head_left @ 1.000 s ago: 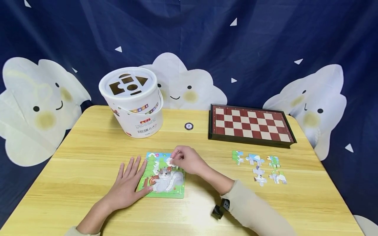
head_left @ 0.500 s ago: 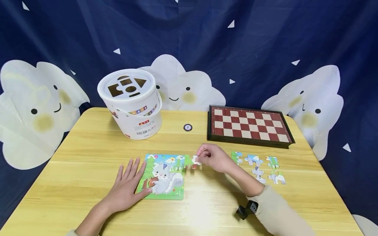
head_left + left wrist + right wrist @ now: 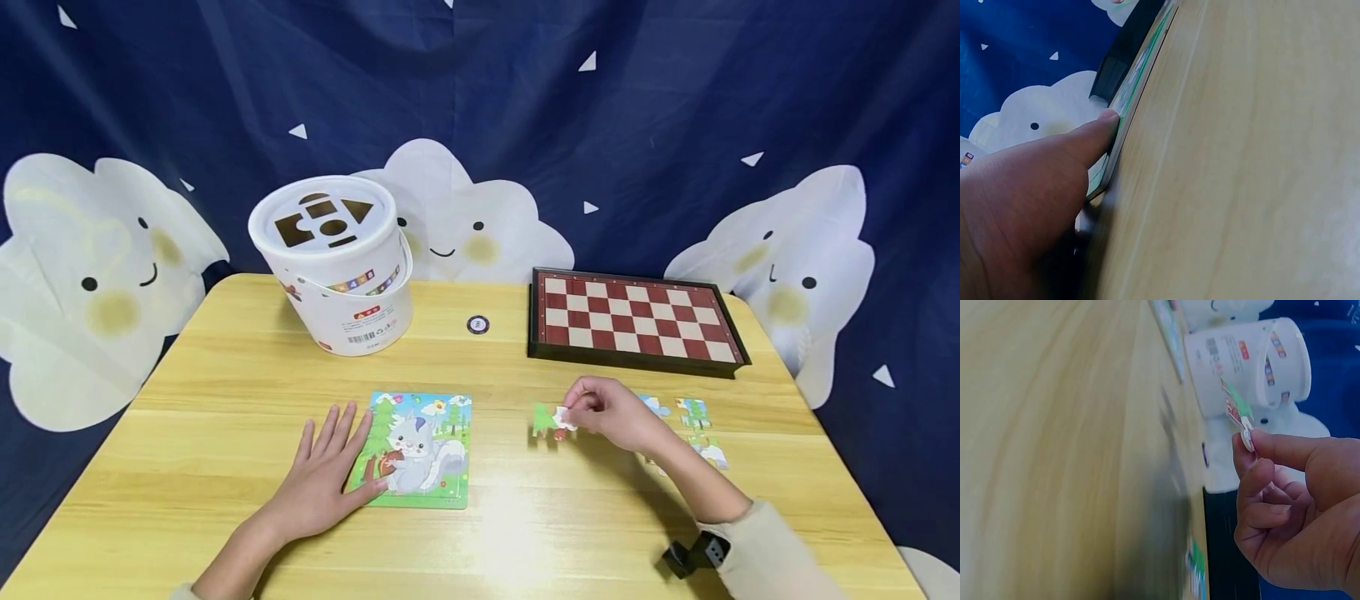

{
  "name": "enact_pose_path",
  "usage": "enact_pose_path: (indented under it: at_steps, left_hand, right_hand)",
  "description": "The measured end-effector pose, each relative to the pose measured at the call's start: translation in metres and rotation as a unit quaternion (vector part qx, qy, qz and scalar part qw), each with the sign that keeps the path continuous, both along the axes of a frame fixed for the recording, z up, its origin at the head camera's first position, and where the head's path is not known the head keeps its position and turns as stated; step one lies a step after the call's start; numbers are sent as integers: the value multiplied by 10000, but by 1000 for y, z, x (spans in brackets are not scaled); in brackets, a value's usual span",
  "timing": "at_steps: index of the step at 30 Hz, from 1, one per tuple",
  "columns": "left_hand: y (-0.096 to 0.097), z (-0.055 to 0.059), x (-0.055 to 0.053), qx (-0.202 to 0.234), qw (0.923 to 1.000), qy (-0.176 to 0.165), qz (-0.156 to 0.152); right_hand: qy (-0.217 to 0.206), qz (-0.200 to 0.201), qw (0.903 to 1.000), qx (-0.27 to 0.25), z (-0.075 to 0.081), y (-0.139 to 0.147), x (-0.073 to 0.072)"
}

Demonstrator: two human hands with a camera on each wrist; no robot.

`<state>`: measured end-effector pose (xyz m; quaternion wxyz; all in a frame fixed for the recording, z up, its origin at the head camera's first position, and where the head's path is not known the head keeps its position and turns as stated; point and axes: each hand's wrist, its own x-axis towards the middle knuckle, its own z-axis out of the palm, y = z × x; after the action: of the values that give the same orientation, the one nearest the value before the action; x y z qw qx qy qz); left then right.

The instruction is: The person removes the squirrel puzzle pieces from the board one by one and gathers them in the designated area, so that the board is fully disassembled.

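My right hand (image 3: 618,417) pinches a jigsaw puzzle piece (image 3: 543,420) between thumb and index finger. The piece shows a green tree, a white patch and some red; in the right wrist view it is tilted nearly edge-on and held above the tabletop. To its left lies a square jigsaw board (image 3: 408,498) with a grey squirrel picture. My left hand (image 3: 318,483) rests flat with spread fingers beside that board, its thumb on the board's lower left. Loose pieces (image 3: 695,412) lie near my right hand, which hides some of them.
A white bucket (image 3: 337,292) with shape cutouts in its lid stands at the back left. A small round dark disc (image 3: 477,324) lies between it and a red-and-white checkered board (image 3: 637,317) in a black frame. A dark blue curtain (image 3: 517,83) hangs behind the table.
My right hand has lifted the puzzle piece off the board area and carried it right, toward the loose pieces. The squirrel's face is uncovered. My left hand stays put.
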<state>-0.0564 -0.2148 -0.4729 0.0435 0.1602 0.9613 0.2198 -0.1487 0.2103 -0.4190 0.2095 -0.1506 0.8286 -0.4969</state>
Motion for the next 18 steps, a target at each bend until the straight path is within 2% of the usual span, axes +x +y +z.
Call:
enact_pose_path:
  at_steps: [18]
  left_hand:
    - [0, -1, 0, -12, 10000, 85, 7]
  right_hand:
    - [88, -40, 9991, 419, -9, 59, 11]
